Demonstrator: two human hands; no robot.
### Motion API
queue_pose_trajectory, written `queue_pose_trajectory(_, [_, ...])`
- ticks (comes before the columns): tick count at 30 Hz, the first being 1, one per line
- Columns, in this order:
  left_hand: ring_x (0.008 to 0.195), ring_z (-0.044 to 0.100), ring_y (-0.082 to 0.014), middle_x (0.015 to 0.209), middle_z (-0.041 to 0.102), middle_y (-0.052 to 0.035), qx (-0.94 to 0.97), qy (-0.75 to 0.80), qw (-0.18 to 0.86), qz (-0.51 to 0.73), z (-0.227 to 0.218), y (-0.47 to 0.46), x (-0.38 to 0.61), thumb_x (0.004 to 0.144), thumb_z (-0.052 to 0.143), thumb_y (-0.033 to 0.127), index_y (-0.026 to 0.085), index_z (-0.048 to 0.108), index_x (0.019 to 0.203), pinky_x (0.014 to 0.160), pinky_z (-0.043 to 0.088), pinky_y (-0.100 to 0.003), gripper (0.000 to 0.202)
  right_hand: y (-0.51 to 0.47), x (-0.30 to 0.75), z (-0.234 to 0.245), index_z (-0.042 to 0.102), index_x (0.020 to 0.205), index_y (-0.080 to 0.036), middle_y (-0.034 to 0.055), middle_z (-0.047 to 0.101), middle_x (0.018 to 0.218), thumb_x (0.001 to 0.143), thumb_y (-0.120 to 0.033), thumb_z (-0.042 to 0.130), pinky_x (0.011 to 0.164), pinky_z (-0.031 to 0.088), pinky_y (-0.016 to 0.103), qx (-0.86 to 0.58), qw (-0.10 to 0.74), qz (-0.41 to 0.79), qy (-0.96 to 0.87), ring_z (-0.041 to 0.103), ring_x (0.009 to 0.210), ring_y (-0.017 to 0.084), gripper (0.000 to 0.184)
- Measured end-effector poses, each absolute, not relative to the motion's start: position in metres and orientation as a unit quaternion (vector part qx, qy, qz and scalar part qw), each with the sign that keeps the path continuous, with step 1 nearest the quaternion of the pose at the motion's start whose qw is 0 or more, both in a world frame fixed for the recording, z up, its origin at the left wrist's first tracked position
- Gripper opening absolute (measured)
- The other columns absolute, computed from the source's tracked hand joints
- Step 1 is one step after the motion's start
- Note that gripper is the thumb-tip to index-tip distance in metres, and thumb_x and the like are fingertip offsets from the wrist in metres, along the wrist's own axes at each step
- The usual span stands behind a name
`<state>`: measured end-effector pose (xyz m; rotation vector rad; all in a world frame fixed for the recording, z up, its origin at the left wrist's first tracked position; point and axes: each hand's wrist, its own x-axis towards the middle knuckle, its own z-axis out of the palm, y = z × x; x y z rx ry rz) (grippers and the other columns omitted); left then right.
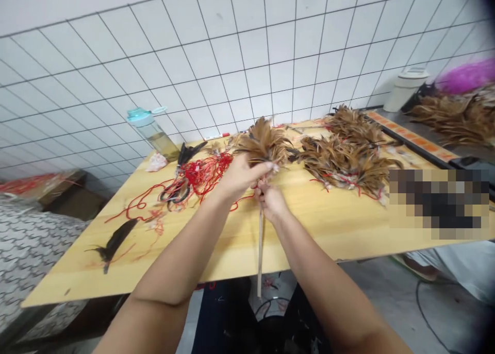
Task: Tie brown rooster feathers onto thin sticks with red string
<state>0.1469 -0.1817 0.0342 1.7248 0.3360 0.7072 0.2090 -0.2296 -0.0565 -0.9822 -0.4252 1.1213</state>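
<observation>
A bunch of brown feathers (263,142) stands at the top of a thin wooden stick (260,256), held upright above the near part of a wooden table (216,251), with the stick's lower end reaching past the table edge. The left hand (242,176) has its fingers pressed together and pinches the base of the bunch. The right hand (271,202) is curled closed around the stick just below, touching the left fingertips. To the left lie a tangle of red string (203,171), scissors (176,193) caught in it, and a dark feather (114,243). To the right are two heaps of loose brown feathers (344,161). Behind stands a plastic water bottle (152,132), against a white tiled wall (216,60).
</observation>
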Motion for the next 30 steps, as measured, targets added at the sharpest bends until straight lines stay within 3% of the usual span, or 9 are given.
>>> queue_pose_trajectory(2, [0.070, 0.057, -0.0140, 0.074, 0.064, -0.0039, 0.676, 0.159, 0.648, 0.312, 0.027, -0.161, 0.118, 0.067, 0.074, 0.030, 0.012, 0.065, 0.077, 0.068, 0.044, -0.027, 0.022, -0.230, 0.208, -0.058, 0.056, 0.075, -0.014, -0.0066, 0.045, 0.055, 0.085, -0.033, 0.058, 0.034, 0.017, 0.017, -0.452, 0.713, 0.511, -0.159, 0.029, 0.037, 0.002, 0.022])
queue_pose_trajectory(5, [0.064, 0.054, -0.0106, 0.068, 0.063, -0.0020, 0.647, 0.186, 0.676, 0.299, 0.011, -0.141, 0.093, 0.064, 0.077, 0.029, 0.012, 0.066, 0.073, 0.063, 0.041, -0.025, 0.021, -0.232, 0.205, -0.054, 0.055, 0.069, -0.015, -0.0083, 0.040, 0.049, 0.077, -0.033, 0.062, 0.034, 0.007, 0.020, -0.458, 0.712, 0.513, -0.143, 0.022, 0.035, 0.002, 0.022])
queue_pose_trajectory(14, [0.091, 0.063, -0.0209, 0.094, 0.071, -0.0053, 0.737, 0.241, 0.552, 0.306, -0.004, -0.125, 0.087, 0.064, 0.068, 0.021, 0.013, 0.070, 0.088, 0.086, 0.046, -0.031, 0.025, -0.232, 0.198, -0.048, 0.059, 0.069, -0.015, -0.0072, 0.037, 0.050, 0.068, -0.041, 0.070, 0.038, 0.006, 0.022, -0.479, 0.681, 0.509, -0.217, 0.021, 0.039, 0.003, 0.028])
queue_pose_trajectory(30, [0.086, 0.062, -0.0219, 0.086, 0.070, -0.0062, 0.750, 0.233, 0.535, 0.312, -0.003, -0.124, 0.084, 0.061, 0.069, 0.022, 0.012, 0.068, 0.079, 0.085, 0.046, -0.033, 0.021, -0.234, 0.186, -0.047, 0.062, 0.066, -0.013, -0.0058, 0.041, 0.048, 0.061, -0.045, 0.075, 0.041, 0.011, 0.023, -0.484, 0.652, 0.516, -0.274, 0.024, 0.041, 0.003, 0.035])
